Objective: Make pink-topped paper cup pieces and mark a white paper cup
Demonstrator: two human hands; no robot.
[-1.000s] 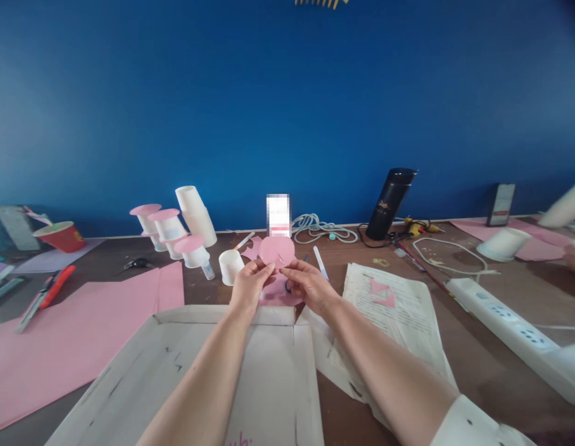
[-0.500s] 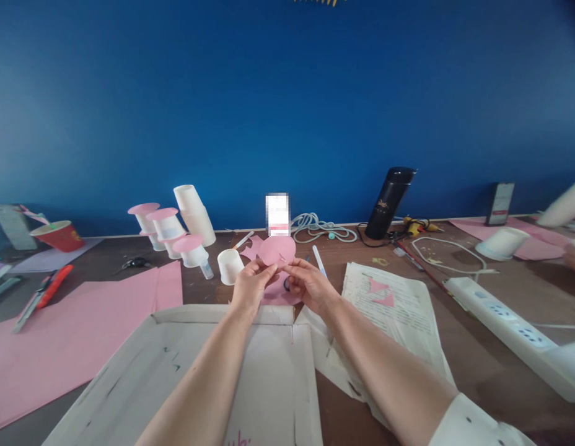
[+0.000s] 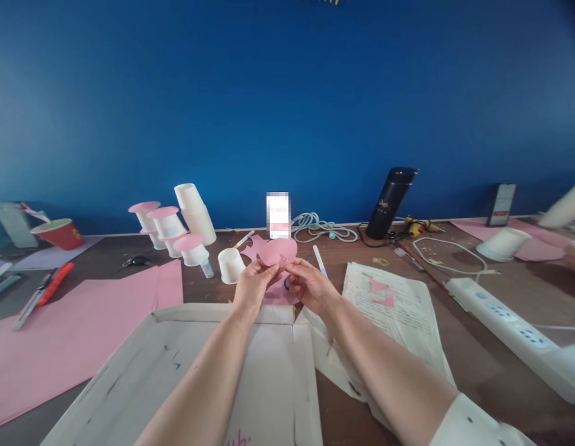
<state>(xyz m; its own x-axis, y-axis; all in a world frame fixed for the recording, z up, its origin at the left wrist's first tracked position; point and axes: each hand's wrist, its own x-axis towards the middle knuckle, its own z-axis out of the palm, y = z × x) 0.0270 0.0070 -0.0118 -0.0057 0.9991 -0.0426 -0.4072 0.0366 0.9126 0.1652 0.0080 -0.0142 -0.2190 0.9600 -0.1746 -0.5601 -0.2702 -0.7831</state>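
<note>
A rounded pink paper piece is pinched along its near edge by both hands, above the far rim of a white box lid. My left hand has thumb and fingers closed on its left part. Close beside it, my right hand pinches the right part. Under the hands lies more pink paper, and a dark blue loop, perhaps a scissors handle, shows by my right fingers. A white paper cup stands just left of my left hand. To the right lies a pen.
Paper cups with pink discs and stacked white cups stand back left. Pink sheets and a box cutter lie left. A black flask, printed paper and a power strip are right. Another person's hand shows far right.
The pink piece's far edge has tilted slightly, and its outline now dips in the middle. Both hands stay almost in place, still pinching it.
</note>
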